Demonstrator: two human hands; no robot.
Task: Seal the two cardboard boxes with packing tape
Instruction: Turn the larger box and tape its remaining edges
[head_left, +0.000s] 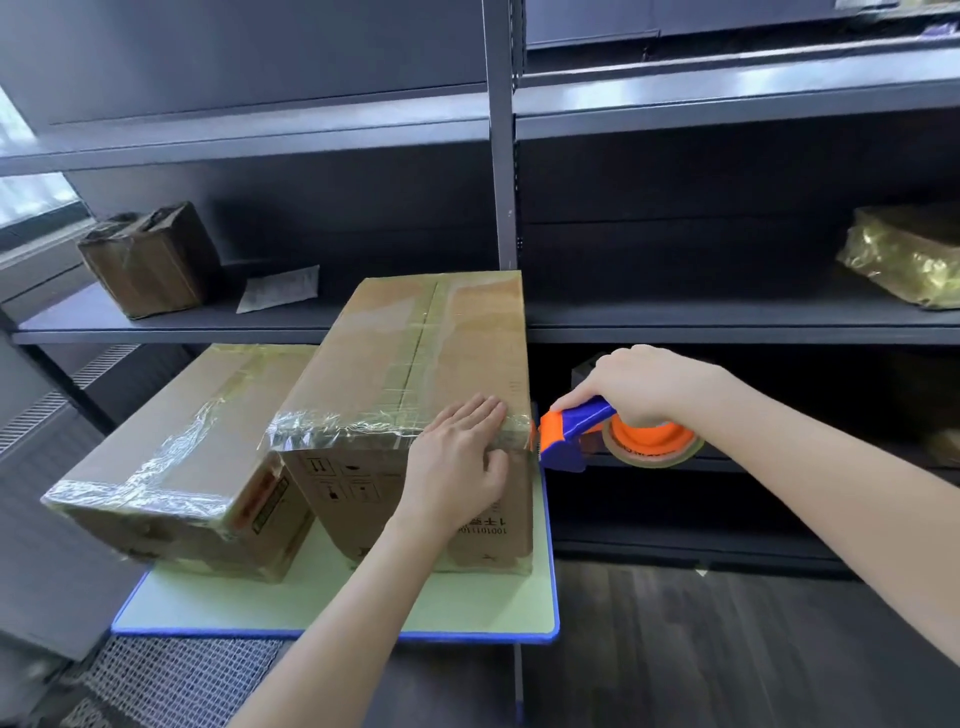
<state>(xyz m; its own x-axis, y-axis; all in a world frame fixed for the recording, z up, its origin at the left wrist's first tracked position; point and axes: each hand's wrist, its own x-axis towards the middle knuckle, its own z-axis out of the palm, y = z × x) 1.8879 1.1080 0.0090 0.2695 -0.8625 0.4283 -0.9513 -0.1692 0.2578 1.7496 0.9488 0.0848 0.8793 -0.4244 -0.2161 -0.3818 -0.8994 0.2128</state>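
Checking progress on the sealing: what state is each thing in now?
Larger box: closed, taped along seam and near edge.
Smaller box: closed, taped.
Tape dispenser: at larger box's right corner.
Left hand: pressing flat on larger box's near edge.
Right hand: grips tape dispenser.

The left hand (457, 467) and right hand (640, 385) are bare, and both forearms (332, 623) are bare as far as they show.
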